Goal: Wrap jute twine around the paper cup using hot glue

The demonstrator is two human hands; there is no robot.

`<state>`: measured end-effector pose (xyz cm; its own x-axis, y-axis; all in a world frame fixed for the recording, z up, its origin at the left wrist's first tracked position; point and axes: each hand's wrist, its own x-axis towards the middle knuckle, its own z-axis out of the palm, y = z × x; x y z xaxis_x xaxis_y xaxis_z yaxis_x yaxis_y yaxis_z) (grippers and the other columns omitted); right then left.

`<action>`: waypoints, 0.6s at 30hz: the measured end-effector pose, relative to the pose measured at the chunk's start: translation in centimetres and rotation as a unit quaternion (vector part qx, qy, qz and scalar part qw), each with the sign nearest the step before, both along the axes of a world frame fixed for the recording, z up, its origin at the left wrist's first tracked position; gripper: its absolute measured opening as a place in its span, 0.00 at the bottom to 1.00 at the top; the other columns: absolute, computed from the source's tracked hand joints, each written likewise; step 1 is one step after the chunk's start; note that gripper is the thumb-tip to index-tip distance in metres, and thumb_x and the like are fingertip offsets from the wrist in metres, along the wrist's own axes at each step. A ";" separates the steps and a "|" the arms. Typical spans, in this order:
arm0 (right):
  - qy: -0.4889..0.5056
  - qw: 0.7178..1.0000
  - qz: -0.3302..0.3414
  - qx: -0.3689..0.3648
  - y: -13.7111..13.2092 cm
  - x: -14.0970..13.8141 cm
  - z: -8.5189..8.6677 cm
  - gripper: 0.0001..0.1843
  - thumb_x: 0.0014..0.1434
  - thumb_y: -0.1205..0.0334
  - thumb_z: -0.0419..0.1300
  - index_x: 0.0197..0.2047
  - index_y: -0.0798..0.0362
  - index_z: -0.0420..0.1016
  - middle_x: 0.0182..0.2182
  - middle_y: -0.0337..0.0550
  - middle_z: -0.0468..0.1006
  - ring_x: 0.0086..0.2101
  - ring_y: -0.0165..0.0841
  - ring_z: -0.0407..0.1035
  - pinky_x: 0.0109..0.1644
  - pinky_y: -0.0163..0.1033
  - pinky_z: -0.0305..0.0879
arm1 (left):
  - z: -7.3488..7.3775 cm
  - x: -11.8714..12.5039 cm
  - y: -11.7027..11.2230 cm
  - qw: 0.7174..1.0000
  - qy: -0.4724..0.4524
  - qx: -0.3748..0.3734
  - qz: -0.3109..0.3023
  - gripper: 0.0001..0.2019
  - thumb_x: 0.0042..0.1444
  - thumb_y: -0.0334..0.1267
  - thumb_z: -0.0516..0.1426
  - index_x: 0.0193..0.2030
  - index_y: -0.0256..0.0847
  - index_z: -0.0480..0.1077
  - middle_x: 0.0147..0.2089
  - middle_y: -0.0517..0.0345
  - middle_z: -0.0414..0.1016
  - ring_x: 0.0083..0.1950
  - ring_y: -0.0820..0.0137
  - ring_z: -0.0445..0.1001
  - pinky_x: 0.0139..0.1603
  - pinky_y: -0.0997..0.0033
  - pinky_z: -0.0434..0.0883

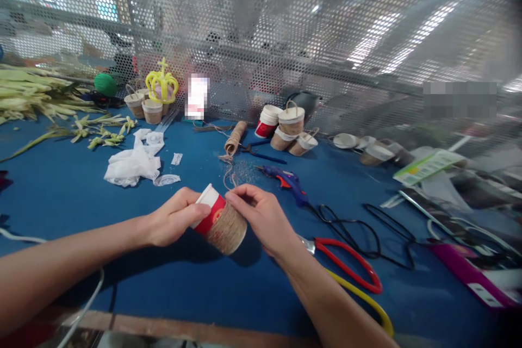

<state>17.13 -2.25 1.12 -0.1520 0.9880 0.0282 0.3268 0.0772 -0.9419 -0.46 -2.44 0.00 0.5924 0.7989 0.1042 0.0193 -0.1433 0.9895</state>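
Note:
A red and white paper cup (223, 224), tilted on its side above the table, has rows of brown twine wound round its lower half. My left hand (175, 216) grips it near the white rim, thumb on the red band. With thumb and fingers pinched, my right hand (261, 216) holds the twine (229, 174) against the cup's upper side. That strand runs back to a twine roll (235, 138) lying on the blue table. A blue glue gun (285, 179) rests just beyond my right hand.
Scissors (346, 263) with red and yellow handles lie by my right forearm. Behind are pliers (265, 155), stacked paper cups (268, 121) and small twine-covered buckets (291, 119). White lace (134, 163) and corn husks (32, 92) lie left. A black cable (367, 244) and purple power strip (468, 274) are right.

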 end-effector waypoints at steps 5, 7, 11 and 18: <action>0.049 0.997 0.008 -0.058 0.1 0.2 -0.2 0.21 0.54 0.46 0.51 0.35 0.56 0.72 0.29 0.45 0.75 0.33 0.35 0.68 0.35 0.39 0.63 | 0.5 0.6 0.4 0.990 -0.069 -0.099 0.072 0.12 0.48 0.40 0.49 0.18 0.36 0.60 0.17 0.66 0.55 0.19 0.79 0.49 0.20 0.77 0.50; 0.078 0.994 0.016 -0.068 0.0 0.2 -0.1 0.23 0.55 0.44 0.49 0.38 0.56 0.71 0.33 0.47 0.75 0.37 0.37 0.68 0.38 0.40 0.64 | 0.5 0.8 0.8 0.981 -0.081 -0.128 0.122 0.11 0.48 0.38 0.49 0.20 0.35 0.63 0.17 0.65 0.58 0.20 0.78 0.52 0.21 0.78 0.52; 0.081 0.993 0.051 -0.074 -0.2 0.3 0.2 0.21 0.54 0.46 0.52 0.42 0.54 0.71 0.37 0.46 0.75 0.40 0.37 0.68 0.41 0.41 0.64 | 0.6 0.8 1.3 0.975 -0.104 -0.163 0.112 0.11 0.49 0.39 0.51 0.24 0.34 0.67 0.21 0.62 0.65 0.23 0.77 0.59 0.25 0.78 0.57; 0.096 0.993 0.034 -0.061 0.1 0.4 -0.2 0.21 0.54 0.48 0.53 0.43 0.56 0.69 0.39 0.47 0.75 0.41 0.37 0.68 0.40 0.39 0.65 | 1.4 0.2 1.1 0.993 -0.029 -0.110 0.040 0.13 0.39 0.33 0.59 0.36 0.33 0.69 0.28 0.60 0.70 0.28 0.75 0.64 0.30 0.77 0.61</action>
